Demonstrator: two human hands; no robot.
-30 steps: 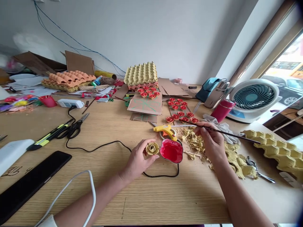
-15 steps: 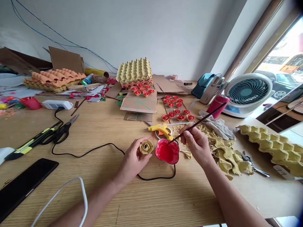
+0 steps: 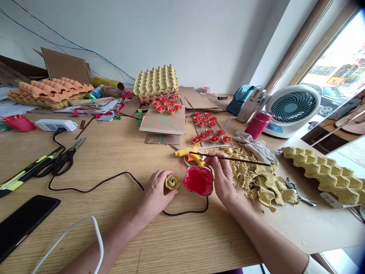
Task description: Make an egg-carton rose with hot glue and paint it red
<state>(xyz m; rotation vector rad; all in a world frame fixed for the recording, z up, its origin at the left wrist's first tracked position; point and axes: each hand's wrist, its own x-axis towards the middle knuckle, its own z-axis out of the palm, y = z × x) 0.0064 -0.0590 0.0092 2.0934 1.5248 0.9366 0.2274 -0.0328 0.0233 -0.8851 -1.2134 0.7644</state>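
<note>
Between the thumb and fingers of my left hand (image 3: 156, 190) is an unpainted, yellowish egg-carton rose (image 3: 172, 182), its spiral top facing up. My right hand (image 3: 224, 177) grips a thin dark paintbrush (image 3: 242, 159), which lies almost level with its tip end pointing left over the glue gun. Just right of the rose stands a wavy-rimmed bowl (image 3: 199, 180) coated inside with red paint. Right behind the bowl lies the yellow glue gun (image 3: 189, 153), partly covering a roll of tape. Red-painted roses (image 3: 209, 132) sit in rows on cardboard farther back.
Torn egg-carton scraps (image 3: 256, 177) and a yellow egg tray (image 3: 322, 171) lie at right, near a fan (image 3: 293, 108) and a pink flask (image 3: 259, 125). Black scissors (image 3: 62, 161), a phone (image 3: 28, 220) and a black cord (image 3: 97, 189) occupy the left. Stacked egg trays (image 3: 156, 82) stand behind.
The paintbrush has come out of the red bowl and swung from steeply slanted to nearly level. My right hand has lowered beside the bowl. The left still holds the rose, and the view has shifted slightly.
</note>
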